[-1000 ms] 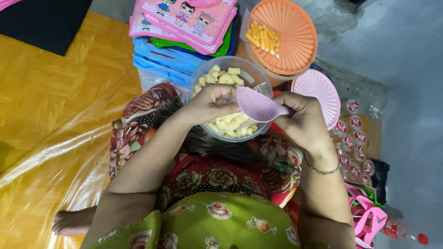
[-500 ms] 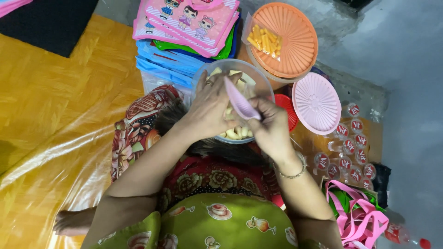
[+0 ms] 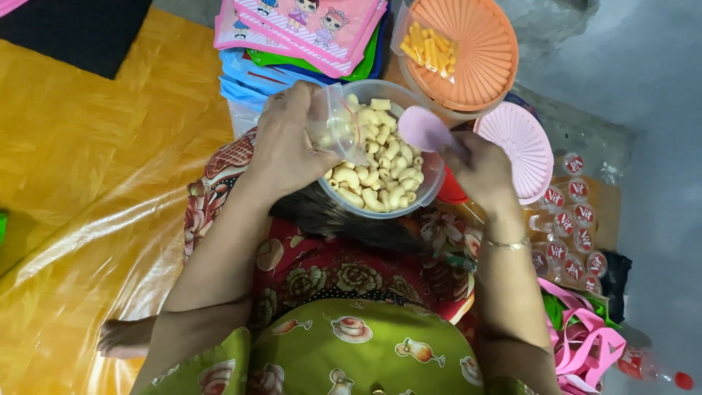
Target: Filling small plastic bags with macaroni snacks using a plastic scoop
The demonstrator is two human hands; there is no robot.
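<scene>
Compared with half a second ago, the hands are apart now: the left hand (image 3: 289, 143) is at the left rim of the bowl (image 3: 431, 192) and holds a small clear bag (image 3: 338, 130) there, while the right hand (image 3: 486, 172) has drawn back to the right rim with the pink scoop (image 3: 428, 130). The camera also looks more directly down.

The left grip is closed on the bag; fingers pinch its upper edge, and the bag hangs over the pasta (image 3: 380, 172), which fills the bowl. The bag is clear, with a few pale pieces inside, as far as I can tell. The right grip is closed on the handle of the scoop. The flat round end of the scoop points to the upper left, toward the bag, so its long axis runs from the right hand across the bowl to the bag. The scoop is near the bag but not touching it; the pasta lies just under both.

The bowl rests on the person's lap. Behind it stands an orange lid (image 3: 479, 51) with yellow sticks (image 3: 430, 45) on it, and a pink lid (image 3: 523, 150) lies just beside the right hand. Pink packs (image 3: 307, 25) are stacked on the floor, on the left side of the orange lid.
</scene>
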